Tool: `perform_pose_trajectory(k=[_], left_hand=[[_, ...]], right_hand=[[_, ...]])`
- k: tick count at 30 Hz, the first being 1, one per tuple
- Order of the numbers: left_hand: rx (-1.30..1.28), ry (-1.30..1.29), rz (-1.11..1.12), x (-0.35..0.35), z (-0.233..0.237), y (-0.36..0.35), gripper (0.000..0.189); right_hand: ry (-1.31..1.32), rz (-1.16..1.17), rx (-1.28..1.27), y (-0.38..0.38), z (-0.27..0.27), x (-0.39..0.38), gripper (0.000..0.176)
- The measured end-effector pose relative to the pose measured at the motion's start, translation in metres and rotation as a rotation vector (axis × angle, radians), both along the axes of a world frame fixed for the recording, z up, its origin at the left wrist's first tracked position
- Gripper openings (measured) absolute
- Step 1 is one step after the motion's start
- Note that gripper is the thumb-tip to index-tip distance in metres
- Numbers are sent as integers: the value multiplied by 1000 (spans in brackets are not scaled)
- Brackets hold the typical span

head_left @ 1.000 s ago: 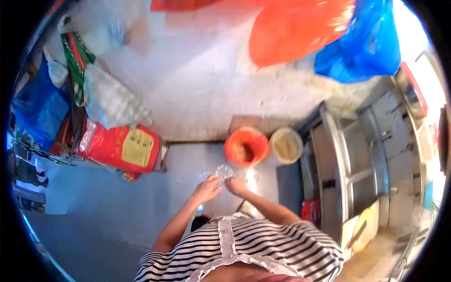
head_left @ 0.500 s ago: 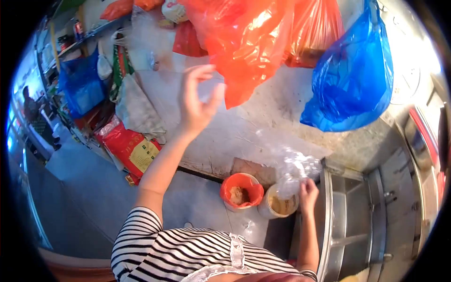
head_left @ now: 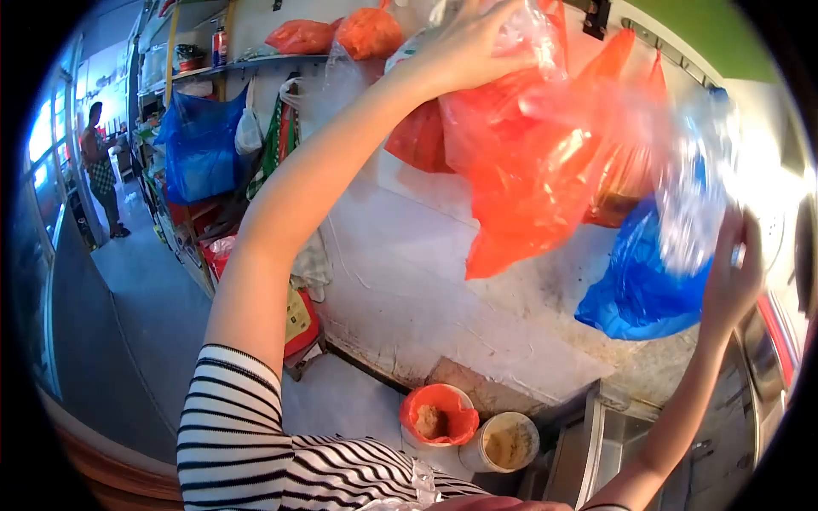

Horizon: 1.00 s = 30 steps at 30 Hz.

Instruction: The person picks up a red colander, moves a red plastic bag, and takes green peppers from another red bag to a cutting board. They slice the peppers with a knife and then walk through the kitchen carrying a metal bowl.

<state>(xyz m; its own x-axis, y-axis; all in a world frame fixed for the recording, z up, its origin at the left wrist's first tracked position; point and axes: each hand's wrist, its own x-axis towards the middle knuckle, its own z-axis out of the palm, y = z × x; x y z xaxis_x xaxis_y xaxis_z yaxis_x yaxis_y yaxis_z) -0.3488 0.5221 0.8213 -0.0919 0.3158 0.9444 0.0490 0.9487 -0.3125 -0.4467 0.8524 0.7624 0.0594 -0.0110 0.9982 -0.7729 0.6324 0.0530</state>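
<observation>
My left hand is raised at the top middle, its thumb and fingers apart, against crumpled clear plastic at the mouth of a hanging red plastic bag. Whether the fingertips press on that plastic is hard to see. On the right, my right hand wears a ring and is closed on a clear plastic bag, which is blurred by motion. The clear bag hangs in front of a blue plastic bag.
Below stand a bucket with a red liner and a white bucket with pale residue. A metal sink is at lower right. A shelf carries red bags. Another person stands far left. Hooks line the wall.
My view has tilted up. My right hand has lifted the clear bag from above the white bucket to beside the blue bag. My left hand has risen to the red bag's top.
</observation>
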Motion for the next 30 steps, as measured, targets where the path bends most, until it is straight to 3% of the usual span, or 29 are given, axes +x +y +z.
perform_pose_trajectory(k=[4, 5, 7, 11, 13, 18, 20, 22, 26, 30], left_hand=[[263, -49, -514, 17, 24, -24, 56], [285, -33, -519, 21, 29, -28, 56], [292, -3, -503, 16, 30, -35, 55], [289, -3, -474, -11, 19, -38, 53], [298, -10, -453, -23, 18, -42, 52], [312, -37, -381, -43, 12, -38, 50], [320, -52, -347, -51, 13, -41, 49], [332, -66, -313, -60, 15, -41, 49], [347, -131, -240, -67, 2, -36, 47], [347, -196, -143, -71, 4, -41, 45]], right_hand=[[186, 160, 12, -98, 95, -9, 31], [196, 151, 11, -124, 110, -4, 33], [458, 331, 49, -179, 147, -30, 28], [182, 705, 311, -256, 167, -30, 22], [151, 824, 438, -279, 188, -73, 21], [56, 580, 301, -248, 122, -5, 19], [9, 536, 270, -249, 123, -16, 21], [-51, 541, 264, -250, 132, -54, 26], [-194, 833, 586, -238, 120, -105, 46], [188, 751, 657, -246, 113, -123, 57]])
